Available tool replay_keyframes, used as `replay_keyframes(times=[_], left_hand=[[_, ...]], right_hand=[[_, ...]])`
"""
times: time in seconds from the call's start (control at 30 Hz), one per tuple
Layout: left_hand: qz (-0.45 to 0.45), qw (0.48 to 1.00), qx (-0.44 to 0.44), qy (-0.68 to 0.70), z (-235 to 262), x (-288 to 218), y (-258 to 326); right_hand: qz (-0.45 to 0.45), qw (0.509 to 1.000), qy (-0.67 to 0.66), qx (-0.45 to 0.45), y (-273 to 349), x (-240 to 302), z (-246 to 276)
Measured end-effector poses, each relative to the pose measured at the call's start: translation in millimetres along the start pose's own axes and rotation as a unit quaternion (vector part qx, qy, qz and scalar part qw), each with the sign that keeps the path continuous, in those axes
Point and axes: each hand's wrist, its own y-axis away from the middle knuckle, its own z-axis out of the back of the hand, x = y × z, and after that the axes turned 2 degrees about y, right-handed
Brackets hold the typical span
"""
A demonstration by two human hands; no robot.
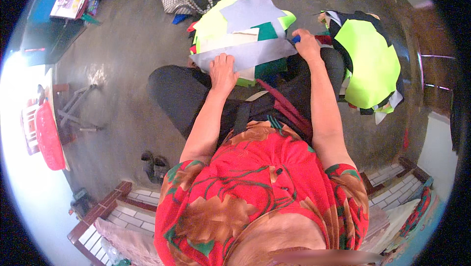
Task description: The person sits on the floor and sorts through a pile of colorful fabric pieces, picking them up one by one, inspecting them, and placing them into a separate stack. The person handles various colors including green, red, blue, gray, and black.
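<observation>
Fairly long cloth strip [261, 53]: pale grey, plain, uneven edges.

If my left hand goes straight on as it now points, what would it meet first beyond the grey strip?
Just past the grey strip, your left hand would probably meet the cream fabric piece first, though heights are hard to judge from this one view.

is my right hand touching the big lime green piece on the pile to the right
Apart: the head view shows the right hand left of the lime green piece, with a visible gap between them.
</observation>
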Motion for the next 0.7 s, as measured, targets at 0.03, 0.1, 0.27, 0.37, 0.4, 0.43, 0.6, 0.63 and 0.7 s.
replay_keyframes(times=[0.03,0.1,0.27,0.37,0.4,0.43,0.6,0.63,0.7], left_hand=[[0.017,1.000,0.008,-0.015,3,0,-1],[0.030,0.998,0.016,-0.048,4,6,2],[0.016,0.995,-0.008,-0.096,-6,10,3],[0.011,0.993,-0.023,-0.112,-11,11,2],[0.011,0.994,-0.023,-0.111,-12,12,2],[0.010,0.994,-0.024,-0.109,-12,12,0],[0.004,0.997,-0.054,-0.060,-17,19,1],[0.000,0.997,-0.057,-0.048,-14,19,1],[0.012,0.998,-0.054,-0.041,-10,18,2]], right_hand=[[0.014,0.996,0.080,0.048,4,7,5],[0.023,0.988,0.136,0.074,6,10,-11],[0.049,0.963,0.249,0.089,12,18,-42],[0.058,0.964,0.252,0.057,10,20,-42],[0.062,0.966,0.248,0.047,9,21,-41],[0.068,0.966,0.246,0.047,9,23,-39],[0.039,0.977,0.205,0.035,3,18,-28],[0.034,0.976,0.211,0.040,2,15,-28],[0.025,0.974,0.221,0.050,1,11,-30]])
